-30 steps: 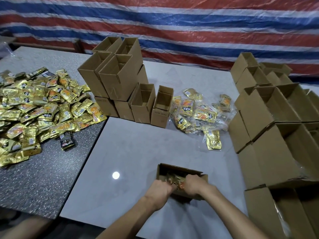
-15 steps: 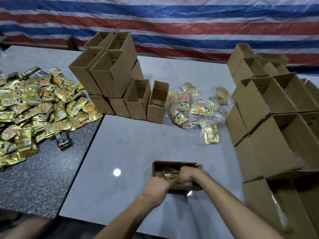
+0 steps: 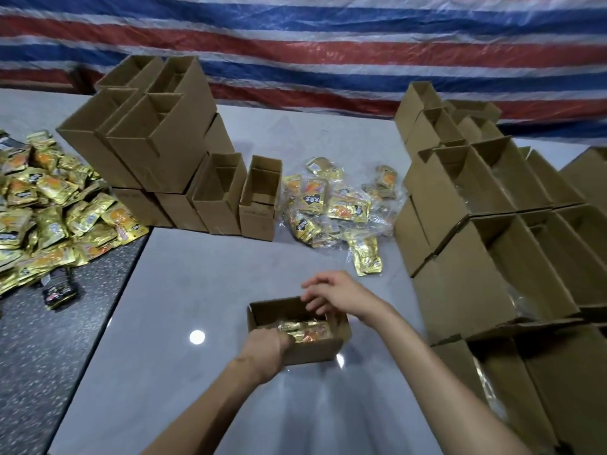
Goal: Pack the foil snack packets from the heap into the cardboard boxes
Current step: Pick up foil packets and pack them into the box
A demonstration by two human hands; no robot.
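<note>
One big heap of gold packets [image 3: 49,218] lies at the dark table's [image 3: 49,356] left edge, too many to count. At least eight empty boxes [image 3: 157,152] stand at the grey table's [image 3: 197,274] back left. The left hand [image 3: 267,348] curls its fingers over the near wall of one open box [image 3: 312,351] by the front edge, touching the packets inside [image 3: 305,330]. The right hand [image 3: 338,293] hangs just above, fingers loose, holding nothing.
</note>
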